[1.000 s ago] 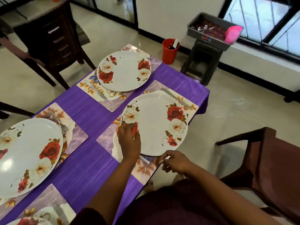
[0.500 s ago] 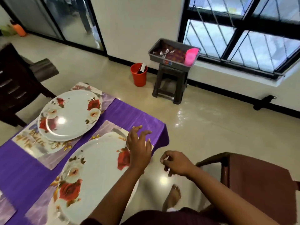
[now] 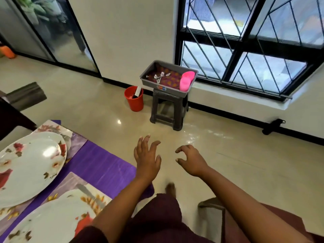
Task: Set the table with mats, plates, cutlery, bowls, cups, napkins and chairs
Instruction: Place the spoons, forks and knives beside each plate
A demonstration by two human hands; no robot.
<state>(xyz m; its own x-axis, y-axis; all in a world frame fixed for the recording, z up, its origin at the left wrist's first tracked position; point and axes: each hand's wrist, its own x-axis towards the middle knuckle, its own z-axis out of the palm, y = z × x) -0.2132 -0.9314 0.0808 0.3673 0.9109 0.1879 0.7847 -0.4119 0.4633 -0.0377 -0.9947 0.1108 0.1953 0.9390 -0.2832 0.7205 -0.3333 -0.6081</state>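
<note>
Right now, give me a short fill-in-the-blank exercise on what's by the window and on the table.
1. The grey plastic tray sits on a dark ____.
2. Beside the metal spoons in the tray lie cups coloured ____.
3. The round bucket on the floor is ____.
4. The tablecloth is ____.

Missing: stool; pink; red; purple
</note>
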